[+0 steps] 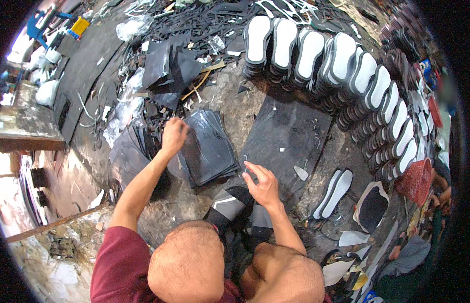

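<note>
My left hand [174, 135] is above the gap between two piles of dark sheets, its fingers curled in; whether anything is pinched in them I cannot make out. Beside it on the right lies a stack of black rubber-like sheets [209, 144], its top shiny. Another pile of dark sheets [129, 156] lies under my left forearm. My right hand [263, 187] hangs in front of my knees with thumb and fingers apart, holding nothing that I can see. Beyond it a flat black sheet [290, 131] covers the ground, with small pale scraps on it.
Stacks of shoe soles [341, 58] with white tops curve from the far middle round to the right. A pair of white soles [333, 194] lies nearer, by a black cut-out piece [372, 207]. A red basket [414, 181] stands at right. Dark scraps [204, 30] litter the far ground.
</note>
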`<action>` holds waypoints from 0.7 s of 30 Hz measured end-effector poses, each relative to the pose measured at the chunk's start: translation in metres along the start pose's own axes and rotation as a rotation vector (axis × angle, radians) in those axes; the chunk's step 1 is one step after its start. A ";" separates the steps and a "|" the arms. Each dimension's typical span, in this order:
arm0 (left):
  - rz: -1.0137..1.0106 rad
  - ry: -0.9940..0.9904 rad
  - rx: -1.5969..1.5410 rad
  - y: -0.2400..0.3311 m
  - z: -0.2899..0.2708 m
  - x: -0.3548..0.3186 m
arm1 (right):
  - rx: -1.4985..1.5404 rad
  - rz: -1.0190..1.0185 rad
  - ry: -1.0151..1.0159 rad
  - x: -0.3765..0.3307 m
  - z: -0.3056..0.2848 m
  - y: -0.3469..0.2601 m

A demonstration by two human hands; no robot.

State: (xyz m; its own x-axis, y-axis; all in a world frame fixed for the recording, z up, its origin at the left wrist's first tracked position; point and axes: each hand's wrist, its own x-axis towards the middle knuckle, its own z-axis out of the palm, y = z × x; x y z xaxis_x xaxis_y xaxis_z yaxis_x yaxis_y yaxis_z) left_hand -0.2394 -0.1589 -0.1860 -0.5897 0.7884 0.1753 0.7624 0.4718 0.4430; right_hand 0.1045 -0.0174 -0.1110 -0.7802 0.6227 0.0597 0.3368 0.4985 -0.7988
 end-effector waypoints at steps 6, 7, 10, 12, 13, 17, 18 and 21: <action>0.060 -0.006 -0.112 -0.006 0.025 0.039 | 0.015 -0.016 -0.071 0.002 0.017 -0.003; -0.004 -0.041 -0.098 -0.005 0.032 0.043 | 0.017 -0.022 -0.072 0.002 0.019 -0.004; -0.115 -0.097 -0.050 -0.005 0.032 0.050 | 0.063 0.049 -0.101 -0.001 0.019 -0.005; -0.092 -0.082 0.009 0.016 0.026 0.054 | 0.054 0.069 -0.047 -0.005 0.014 0.002; 0.123 -0.048 0.185 0.030 0.006 0.053 | 0.061 0.072 -0.028 -0.005 0.013 0.004; 0.754 -0.062 0.519 0.020 -0.010 0.004 | 0.032 0.055 -0.021 -0.007 0.015 0.005; 0.877 -0.023 0.448 0.026 -0.022 -0.013 | 0.093 0.132 -0.108 -0.008 0.016 0.004; 0.507 -0.408 0.118 0.054 -0.072 -0.053 | 0.339 0.413 -0.499 -0.012 0.025 -0.008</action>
State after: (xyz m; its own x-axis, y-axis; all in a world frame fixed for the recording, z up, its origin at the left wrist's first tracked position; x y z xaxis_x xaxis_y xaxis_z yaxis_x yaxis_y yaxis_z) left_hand -0.1858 -0.2034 -0.1083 -0.0193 0.9996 -0.0209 0.9568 0.0246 0.2896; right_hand 0.0973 -0.0441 -0.1201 -0.7993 0.3301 -0.5021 0.5372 0.0182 -0.8433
